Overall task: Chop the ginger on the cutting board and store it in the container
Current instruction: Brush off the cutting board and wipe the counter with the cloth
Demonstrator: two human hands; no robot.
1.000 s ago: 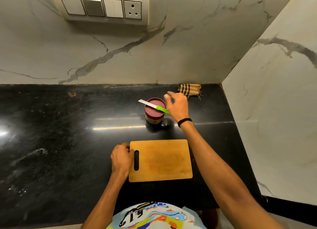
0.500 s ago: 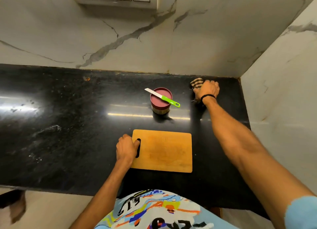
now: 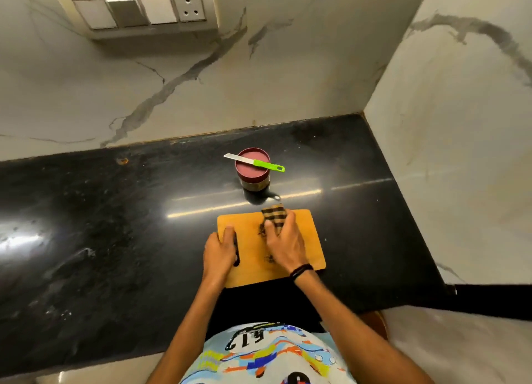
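Rectangular light-wood cutting board (image 3: 306,239) lies flat on the glossy black stone surface (image 3: 115,225), near its front edge, handle slot at the left end; left hand (image 3: 220,254) at that end, fingers (image 3: 230,234) curled at the slot, gripping the board.

Right hand (image 3: 283,245) sits over the middle of the board, black band (image 3: 300,270) at the wrist; its fingers (image 3: 290,221) are curled around a brown-and-black checked cloth (image 3: 273,214), holding it down on the wood; the cloth pokes out past the fingertips toward the board's far edge.

Dark marks on the wood just left of the cloth; what they are cannot be told.

Small round container with maroon lid (image 3: 250,173) stands upright on the surface beyond the board, apart from it, lid on; small knife with bright green handle (image 3: 254,162) lies across the lid, blade pointing left, handle overhanging the right side.

White marble walls with grey veins behind and to the right; cream switch panel with socket (image 3: 138,12) on the back wall, upper left.

Multicoloured printed shirt (image 3: 267,355) at bottom of view.
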